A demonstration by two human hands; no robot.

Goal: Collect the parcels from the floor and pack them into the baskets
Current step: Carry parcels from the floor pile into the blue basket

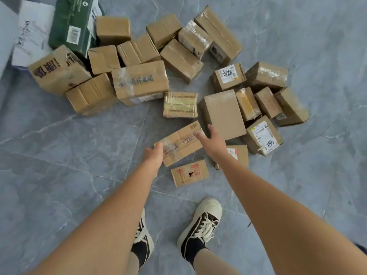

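Flat taped parcel [181,142]: brown cardboard, long and shallow, clear tape and printed labels on its top face; lies tilted among the nearest parcels, just above the grey marbled floor [69,155]; whether it rests on the tiles or is lifted cannot be told.

Left hand [154,156]: at the parcel's near-left end, fingers curled over its edge, gripping it.

Right hand [213,142]: at the parcel's far-right end, thumb spread, fingertips on the top face; fingers fairly straight, not closed round anything that shows.

Small box with red print [189,172]: on the floor just below the held parcel, close to its near edge.

Box with white and red label [239,154]: partly hidden under the right forearm.

Box marked 786 [263,137]: to the right, white shipping label facing up.

Plain-topped box [223,114]: just beyond the right hand, with several smaller boxes beside it.

Box bound in yellowish tape [180,104]: standing alone, beyond the held parcel.

Large pile of cardboard boxes [139,56]: upper left and centre, jumbled, many touching or leaning on one another.

Dark green carton [71,22]: at the pile's far-left end, barcode label visible.

White bag or wrapper with handwriting [32,34]: left of the green carton.

Shoes [200,225]: black and cream lace-up pair, black socks, on the tiles at bottom centre.
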